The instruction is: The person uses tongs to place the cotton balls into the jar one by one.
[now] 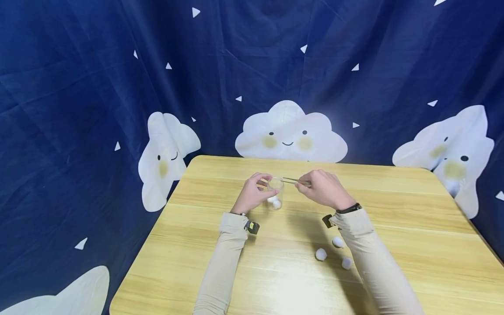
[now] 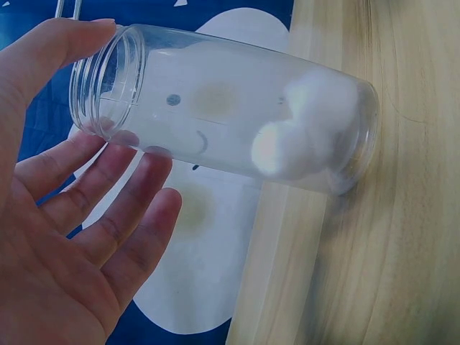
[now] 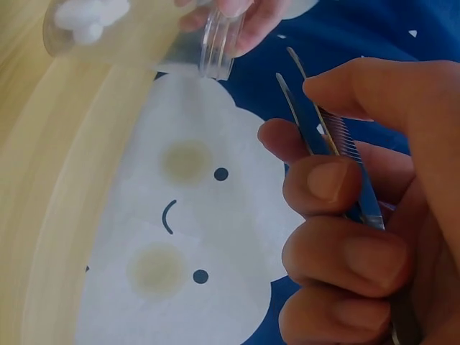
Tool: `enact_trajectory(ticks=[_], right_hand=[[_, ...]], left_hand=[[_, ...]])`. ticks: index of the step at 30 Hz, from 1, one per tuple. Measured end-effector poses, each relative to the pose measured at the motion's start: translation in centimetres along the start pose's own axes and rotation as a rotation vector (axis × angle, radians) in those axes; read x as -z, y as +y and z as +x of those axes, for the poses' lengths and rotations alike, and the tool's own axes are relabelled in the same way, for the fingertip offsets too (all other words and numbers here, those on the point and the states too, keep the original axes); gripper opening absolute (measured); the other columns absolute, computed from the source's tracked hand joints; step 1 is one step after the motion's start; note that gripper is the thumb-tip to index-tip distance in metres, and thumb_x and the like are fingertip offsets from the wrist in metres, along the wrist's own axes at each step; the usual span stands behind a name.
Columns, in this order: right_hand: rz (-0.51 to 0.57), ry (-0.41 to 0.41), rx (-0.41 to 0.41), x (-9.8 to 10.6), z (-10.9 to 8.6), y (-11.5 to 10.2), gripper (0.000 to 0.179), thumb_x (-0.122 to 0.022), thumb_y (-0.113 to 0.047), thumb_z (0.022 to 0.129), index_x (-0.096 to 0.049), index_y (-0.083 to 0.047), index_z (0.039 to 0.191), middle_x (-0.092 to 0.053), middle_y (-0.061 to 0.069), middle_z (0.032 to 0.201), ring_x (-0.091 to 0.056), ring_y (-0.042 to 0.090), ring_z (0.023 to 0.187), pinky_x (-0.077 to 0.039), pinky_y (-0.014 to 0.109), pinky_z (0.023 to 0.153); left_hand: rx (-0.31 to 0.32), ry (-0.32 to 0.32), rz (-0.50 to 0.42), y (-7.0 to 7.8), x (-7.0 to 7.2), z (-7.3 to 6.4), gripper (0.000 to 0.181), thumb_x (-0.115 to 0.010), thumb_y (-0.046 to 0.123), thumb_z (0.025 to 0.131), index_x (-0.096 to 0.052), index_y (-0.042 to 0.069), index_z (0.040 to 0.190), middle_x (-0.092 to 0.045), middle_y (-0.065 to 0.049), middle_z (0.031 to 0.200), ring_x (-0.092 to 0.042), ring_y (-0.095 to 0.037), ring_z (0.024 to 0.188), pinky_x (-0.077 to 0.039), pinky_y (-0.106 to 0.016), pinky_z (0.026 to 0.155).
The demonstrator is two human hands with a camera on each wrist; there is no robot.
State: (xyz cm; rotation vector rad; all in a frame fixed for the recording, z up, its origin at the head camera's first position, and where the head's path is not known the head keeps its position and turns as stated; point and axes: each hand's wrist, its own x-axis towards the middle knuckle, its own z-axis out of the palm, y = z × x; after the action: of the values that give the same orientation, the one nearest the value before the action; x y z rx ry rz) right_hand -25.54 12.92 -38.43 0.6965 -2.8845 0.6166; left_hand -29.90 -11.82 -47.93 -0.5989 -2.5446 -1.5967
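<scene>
A clear jar [image 2: 208, 100] stands on the table with its open mouth up, and a few white cotton balls [image 2: 309, 129] lie at its bottom. My left hand [image 1: 255, 190] holds the jar near its threaded rim, thumb on one side and fingertips on the other. In my right hand [image 1: 323, 189] is a pair of metal tweezers [image 3: 334, 136], gripped between thumb and curled fingers. The tweezers' tips are apart with nothing between them, beside the jar's mouth. In the right wrist view the jar [image 3: 144, 43] appears at the top, with cotton balls [image 3: 90, 18] inside.
Three loose cotton balls, one of them a white ball [image 1: 320, 254], lie on the wooden table [image 1: 189, 245] near my right forearm. A dark blue curtain [image 1: 252, 57] with white cloud prints hangs behind the table's far edge.
</scene>
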Motion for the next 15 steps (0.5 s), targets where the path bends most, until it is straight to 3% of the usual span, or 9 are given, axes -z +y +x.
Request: enact_trajectory(ticks=[8,15], right_hand=[[-0.017,-0.004,-0.018,0.0,-0.7,0.5,0.023,-0.066,-0.034,0.101,-0.074,-0.022,0.083,-0.065,-0.007,0.070,-0.052,0.009,0.059,-0.041,0.029,0.053],[-0.053,0.019,-0.021,0.4,-1.7,1.1,0.022,-0.064,-0.034,0.102,-0.077,-0.018,0.096,-0.075,-0.004,0.085,-0.067,0.012,0.074,-0.054,0.041,0.064]], left_hand=[[0.003,-0.006,-0.001,0.1,0.0,0.0,0.058,-0.085,0.033,0.086,-0.065,0.007,0.134,-0.066,-0.006,0.130,-0.067,-0.023,0.111,-0.061,-0.037,0.094],[-0.001,0.005,0.001,-0.1,-0.1,0.0,0.056,-0.085,0.032,0.086,-0.066,0.008,0.132,-0.067,-0.005,0.129,-0.068,-0.022,0.110,-0.061,-0.035,0.093]])
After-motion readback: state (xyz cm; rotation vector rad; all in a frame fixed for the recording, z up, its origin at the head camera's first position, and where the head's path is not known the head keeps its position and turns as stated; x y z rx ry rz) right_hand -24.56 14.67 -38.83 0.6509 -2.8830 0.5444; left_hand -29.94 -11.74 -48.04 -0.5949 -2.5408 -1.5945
